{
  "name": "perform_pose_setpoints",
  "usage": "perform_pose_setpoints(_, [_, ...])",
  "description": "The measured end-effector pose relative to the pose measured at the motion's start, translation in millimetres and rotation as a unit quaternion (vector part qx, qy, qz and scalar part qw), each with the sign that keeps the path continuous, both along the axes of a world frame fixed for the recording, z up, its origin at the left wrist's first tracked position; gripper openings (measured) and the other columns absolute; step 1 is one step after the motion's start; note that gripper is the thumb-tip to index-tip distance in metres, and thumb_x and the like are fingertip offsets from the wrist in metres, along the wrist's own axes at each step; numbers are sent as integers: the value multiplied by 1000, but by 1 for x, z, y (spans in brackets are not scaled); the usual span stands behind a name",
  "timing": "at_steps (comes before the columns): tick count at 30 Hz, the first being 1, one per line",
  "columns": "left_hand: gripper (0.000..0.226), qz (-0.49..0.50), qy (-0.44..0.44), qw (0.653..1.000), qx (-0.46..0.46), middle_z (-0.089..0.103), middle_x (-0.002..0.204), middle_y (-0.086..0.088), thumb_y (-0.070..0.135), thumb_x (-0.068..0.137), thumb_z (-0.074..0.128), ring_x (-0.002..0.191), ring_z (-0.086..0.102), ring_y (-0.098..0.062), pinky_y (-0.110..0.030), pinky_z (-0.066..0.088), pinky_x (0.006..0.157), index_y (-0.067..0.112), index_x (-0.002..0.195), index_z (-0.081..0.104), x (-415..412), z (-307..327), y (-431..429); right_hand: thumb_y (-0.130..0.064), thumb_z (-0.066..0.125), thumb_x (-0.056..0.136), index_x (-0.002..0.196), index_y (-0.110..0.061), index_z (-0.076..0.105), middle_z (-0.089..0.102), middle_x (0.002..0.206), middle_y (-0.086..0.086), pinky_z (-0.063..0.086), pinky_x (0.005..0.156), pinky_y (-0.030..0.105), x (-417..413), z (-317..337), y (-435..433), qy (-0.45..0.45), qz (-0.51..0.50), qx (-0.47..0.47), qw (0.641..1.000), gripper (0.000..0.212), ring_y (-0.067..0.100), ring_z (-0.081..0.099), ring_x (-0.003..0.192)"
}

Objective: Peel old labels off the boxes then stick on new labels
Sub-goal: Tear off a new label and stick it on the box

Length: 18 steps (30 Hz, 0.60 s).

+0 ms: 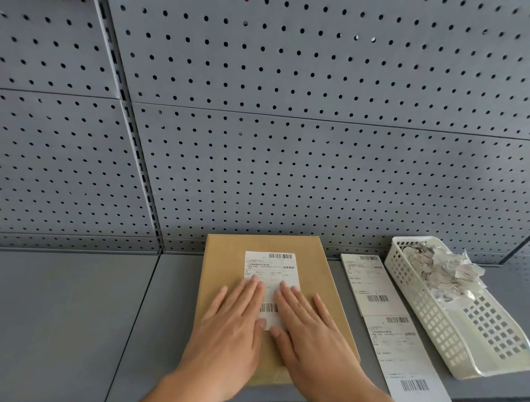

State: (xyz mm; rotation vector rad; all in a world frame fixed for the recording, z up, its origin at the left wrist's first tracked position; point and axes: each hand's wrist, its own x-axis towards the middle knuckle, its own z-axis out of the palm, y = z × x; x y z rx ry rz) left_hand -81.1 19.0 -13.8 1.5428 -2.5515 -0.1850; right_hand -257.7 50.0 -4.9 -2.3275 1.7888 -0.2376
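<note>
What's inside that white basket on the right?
The white basket holds crumpled paper scraps, likely peeled labels, heaped at its far end. Whatever lies beneath the heap is covered.

The box [224, 261] is plain brown cardboard, matt and smooth, with no gloss on it. The label [271, 268] on top is white paper, flat and smooth, printed in black. Beside it, the strip of labels [374, 292] is the same white paper with a faint sheen. The basket [422, 324] is white plastic lattice, slightly glossy, and the scraps [442, 268] in it are crumpled, torn paper. The shelf [58, 311] and the holed back panel [294, 139] look like grey painted metal, matt.
</note>
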Motion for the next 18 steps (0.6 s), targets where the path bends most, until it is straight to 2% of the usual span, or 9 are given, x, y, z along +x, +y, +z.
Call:
perform_pose_setpoints(1, [62, -14, 3, 1000, 10, 35, 161, -1, 41, 105, 15, 147, 34, -10, -32, 21, 116, 12, 152, 44, 1, -2, 5, -51, 12, 106, 160, -26, 5, -4, 165, -13, -4, 121, 31, 0, -3, 5, 4, 18, -15, 1000, 59, 1, -8, 151])
perform_pose_setpoints(3, [59, -36, 1, 999, 18, 49, 152, -1, 35, 108, 16, 139, 47, -11, -33, 28, 110, 12, 143, 57, 2, -6, 13, -49, 18, 107, 157, -21, 26, 21, 164, -8, 13, 118, 35, 0, -9, 15, 29, 35, -39, 998, 59, 6, 15, 151])
perform_pose_setpoints(5, [65, -37, -9, 999, 9, 50, 152, -2, 35, 108, 8, 139, 48, -11, -32, 28, 109, 10, 142, 57, 4, -5, 16, -47, 27, 105, 154, -17, 37, 33, 160, -4, 22, 114, 38, 1, -13, 18, 52, 36, -70, 996, 58, 10, 27, 148])
perform_pose_setpoints(8, [66, -26, -25, 999, -10, 51, 151, -2, 37, 108, 7, 139, 48, -12, -34, 29, 108, 10, 142, 57, 5, -5, 17, -47, 33, 103, 152, -15, 40, 35, 159, -1, 24, 113, 39, 2, -18, 20, 71, 36, -106, 991, 58, 12, 31, 147])
perform_pose_setpoints(12, [63, 4, -23, 999, 22, 55, 147, -3, 38, 107, 15, 135, 53, -15, -35, 30, 105, 9, 139, 60, 4, -9, 21, -51, 28, 104, 145, -13, 51, 44, 153, 2, 27, 110, 41, 3, -18, 26, 69, -40, -105, 991, 61, 14, 43, 141])
perform_pose_setpoints(16, [72, 87, -39, 995, 26, 51, 148, -12, 49, 106, 13, 135, 52, -21, -36, 26, 109, 1, 140, 55, 18, -8, 18, -60, 19, 103, 140, -9, 56, 50, 149, 5, 28, 109, 43, 2, -19, 33, 62, -125, -61, 988, 74, 17, 49, 136])
perform_pose_setpoints(17, [77, 106, -40, 993, 34, 42, 154, -14, 53, 104, 10, 141, 45, -22, -34, 22, 113, 0, 146, 47, 22, -4, 17, -62, 18, 102, 140, -9, 57, 51, 149, 5, 28, 109, 43, 2, -18, 35, 61, -142, -52, 987, 76, 18, 49, 136])
perform_pose_setpoints(18, [85, 116, -38, 992, 42, 23, 163, -13, 60, 99, 0, 150, 28, -20, -29, 13, 119, 2, 154, 30, 24, 3, 16, -63, 18, 102, 139, -9, 57, 51, 148, 4, 27, 109, 43, 2, -17, 36, 56, -155, -45, 985, 77, 17, 49, 136])
